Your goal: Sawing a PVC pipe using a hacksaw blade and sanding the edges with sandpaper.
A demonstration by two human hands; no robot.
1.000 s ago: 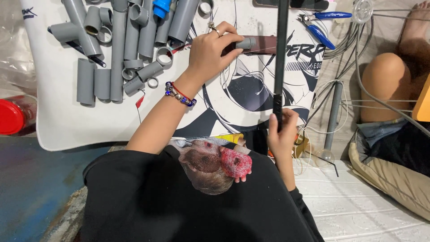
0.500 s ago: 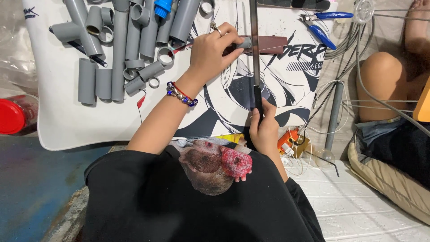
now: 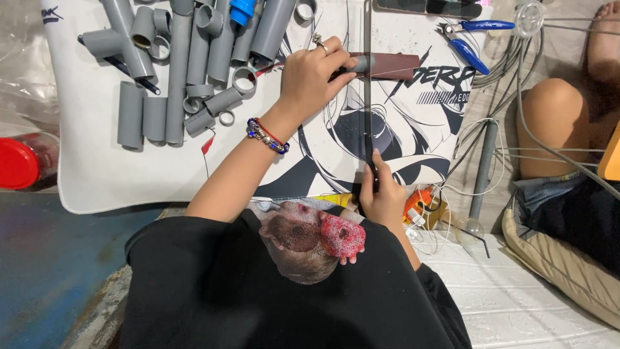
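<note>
While two hands work, left hand pinning one pipe piece, right hand gripping one saw

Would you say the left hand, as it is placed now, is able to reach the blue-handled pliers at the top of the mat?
Probably not at once: the left hand is gripping a dark piece, and the upright saw blade stands between it and the blue-handled pliers.

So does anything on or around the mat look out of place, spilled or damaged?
Nothing looks spilled or broken. The grey pipe pieces lie in a loose heap on the printed mat, and wires tangle off its right edge beside the blue-handled pliers.
</note>
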